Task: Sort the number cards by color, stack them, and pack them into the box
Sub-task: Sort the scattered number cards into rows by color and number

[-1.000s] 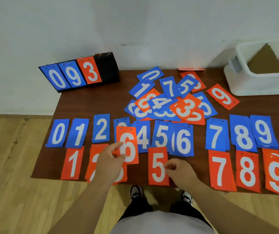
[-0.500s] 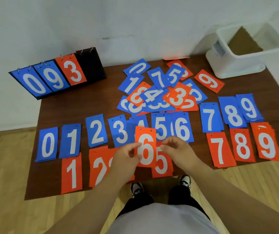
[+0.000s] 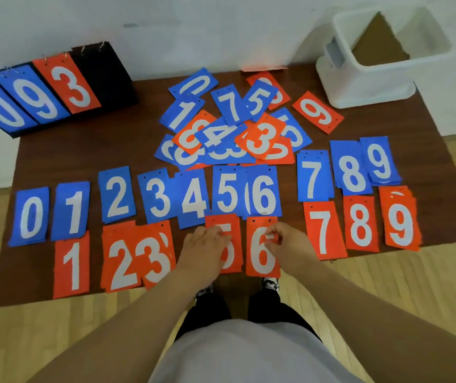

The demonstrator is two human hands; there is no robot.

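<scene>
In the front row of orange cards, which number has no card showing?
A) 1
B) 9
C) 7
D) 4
D: the orange row shows 1, 2, 3, 5, 6, 7, 8 and 9, with no orange 4 visible between 3 and 5, where the left hand rests.

Table (image 3: 83,150): one.

Blue row (image 3: 193,200), across the middle: I count ten spots, 0 to 9, some of them stacks whose depth I can't read.

Red row (image 3: 323,230) at 6 o'clock: eight spots, with the red 6 card (image 3: 260,252) fifth from the left.

Loose pile (image 3: 232,128) at 12 o'clock: cards overlap, so no exact count. At least eight blue and four red.

Lone red 9 card (image 3: 318,111) at 1 o'clock: one.

White box (image 3: 370,87) at 2 o'clock: one.

Flip stand (image 3: 102,73) at 10 o'clock: one, showing three cards, two blue and one red.

Hands: two, left hand (image 3: 202,250) and right hand (image 3: 287,244).
</scene>
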